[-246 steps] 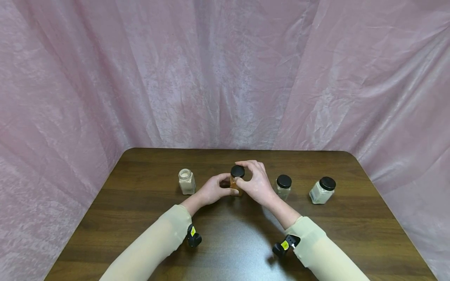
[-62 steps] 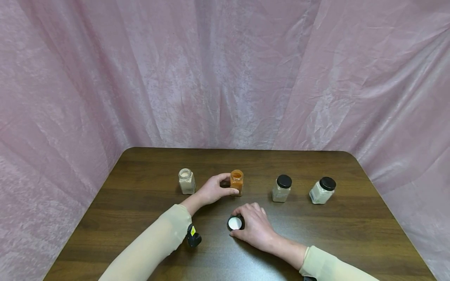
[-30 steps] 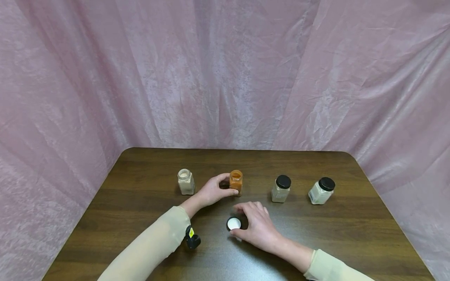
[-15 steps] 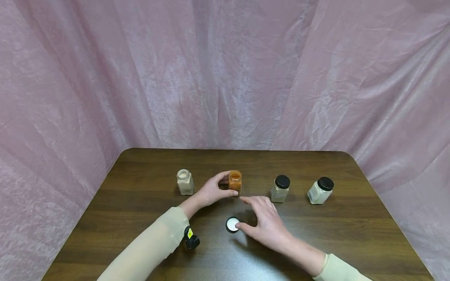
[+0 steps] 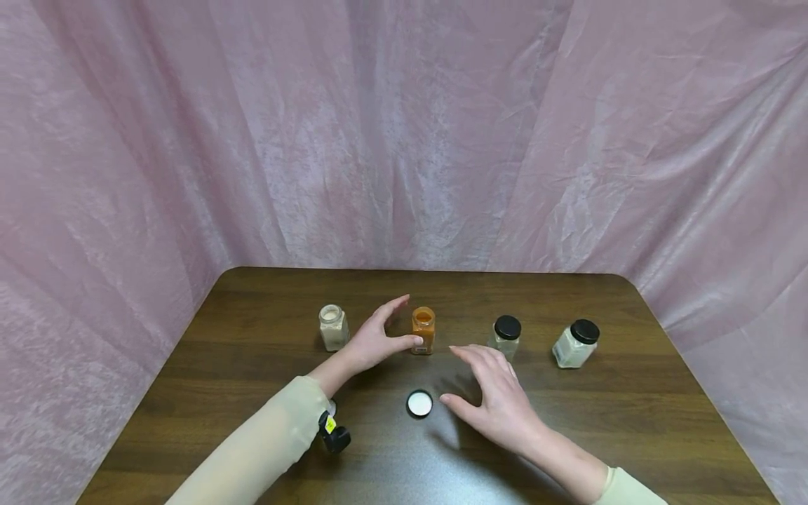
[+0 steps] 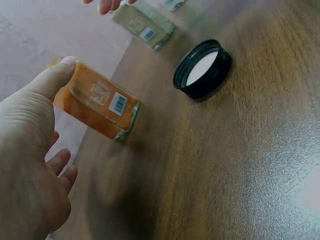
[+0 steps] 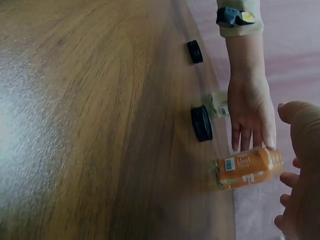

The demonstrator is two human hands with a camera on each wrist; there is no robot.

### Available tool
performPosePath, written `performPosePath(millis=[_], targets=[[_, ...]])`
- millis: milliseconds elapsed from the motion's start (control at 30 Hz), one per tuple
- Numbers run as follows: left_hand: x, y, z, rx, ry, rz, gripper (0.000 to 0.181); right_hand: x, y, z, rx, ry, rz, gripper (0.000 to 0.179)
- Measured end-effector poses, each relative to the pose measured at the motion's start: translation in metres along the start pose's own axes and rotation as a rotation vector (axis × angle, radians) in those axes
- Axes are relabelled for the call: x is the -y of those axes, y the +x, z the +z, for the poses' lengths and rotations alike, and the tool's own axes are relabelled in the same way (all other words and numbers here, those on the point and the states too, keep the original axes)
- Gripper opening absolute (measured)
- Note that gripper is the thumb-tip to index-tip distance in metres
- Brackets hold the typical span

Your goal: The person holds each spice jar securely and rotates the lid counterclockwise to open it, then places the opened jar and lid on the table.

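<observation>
Orange jar (image 5: 426,330) standing uncapped near centre

The uncapped pale jar (image 5: 334,331) is standing leftmost, wood stretching behind it to the far edge of the table (image 5: 631,421). The left hand (image 5: 369,344) is gaping wide, its thumb overlapping the orange jar; I cannot tell whether they are touching. The lid (image 5: 419,404) is lying upturned in front, with room on its left. The right hand (image 5: 499,407) is hanging wide just beside it, holding nothing. The third jar (image 5: 508,331) and fourth jar (image 5: 576,344), black-capped, are standing rightward, the fourth well inside the right edge. Clear, squarish walls are showing pale, orange, then pale contents; the lid's white lining is filling a round black rim; crushed pink cloth (image 5: 404,140) is hanging behind.
</observation>
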State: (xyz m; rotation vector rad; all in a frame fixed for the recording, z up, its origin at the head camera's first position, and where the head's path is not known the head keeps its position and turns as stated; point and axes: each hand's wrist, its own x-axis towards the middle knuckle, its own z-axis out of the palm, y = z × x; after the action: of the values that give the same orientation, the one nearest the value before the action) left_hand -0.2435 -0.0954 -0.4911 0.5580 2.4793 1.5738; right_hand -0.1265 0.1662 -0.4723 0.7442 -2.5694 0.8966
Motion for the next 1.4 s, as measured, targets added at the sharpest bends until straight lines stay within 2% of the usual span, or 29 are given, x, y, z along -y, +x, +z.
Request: performPosePath(millis=[233,333,567,800,967,1200,1400], targets=[[-0.016,-0.011,-0.007,-0.050,0.048,0.046,0.090,-0.005,-0.004,-0.011,-0.023,-0.068,-0.027,0.076],[-0.022,-0.016,-0.012,-0.069,0.099,0.080,0.089,-0.009,-0.005,-0.016,-0.019,-0.101,-0.040,0.077],[-0.039,-0.031,-0.024,-0.117,0.291,0.220,0.088,-0.019,-0.010,-0.032,-0.030,-0.173,-0.054,0.076],[-0.054,-0.042,-0.028,-0.103,0.400,0.354,0.088,-0.033,-0.014,-0.049,-0.077,-0.244,-0.047,0.077],[-0.065,-0.051,-0.022,-0.049,0.413,0.389,0.088,-0.042,-0.016,-0.059,-0.103,-0.268,-0.017,0.078],[-0.082,-0.057,-0.005,0.026,0.406,0.463,0.089,-0.050,-0.015,-0.069,-0.124,-0.280,0.015,0.078],[-0.091,-0.057,0.012,0.070,0.384,0.450,0.088,-0.055,-0.013,-0.074,-0.135,-0.245,0.053,0.077]])
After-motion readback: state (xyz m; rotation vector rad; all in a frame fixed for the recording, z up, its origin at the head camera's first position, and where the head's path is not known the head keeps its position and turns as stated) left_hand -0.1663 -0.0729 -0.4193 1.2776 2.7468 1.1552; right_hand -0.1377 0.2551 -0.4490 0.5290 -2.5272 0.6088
